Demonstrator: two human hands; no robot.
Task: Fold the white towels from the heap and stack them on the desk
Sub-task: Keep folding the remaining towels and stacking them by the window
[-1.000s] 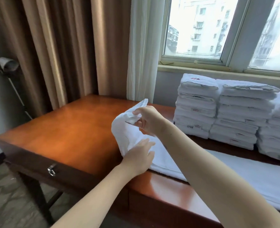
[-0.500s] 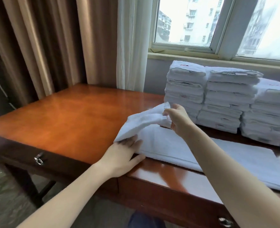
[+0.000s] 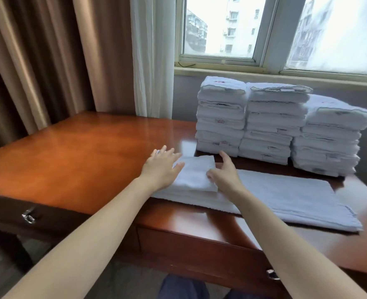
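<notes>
Long white towel (image 3: 297, 197) flat along the near edge of the desk (image 3: 81, 156), left end folded back over itself into a thick rectangular pad (image 3: 196, 173) at mid-desk. Three stacks (image 3: 275, 126) of folded white towels side by side at the desk's back right, touching one another, left two taller, small labels showing on the folds.

No legible text, red marks on stacked towels (image 3: 221, 124) too blurred

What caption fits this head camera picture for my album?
A left hand and right hand rest on a half-folded white towel on a wooden desk, near three stacks of folded towels.
</notes>
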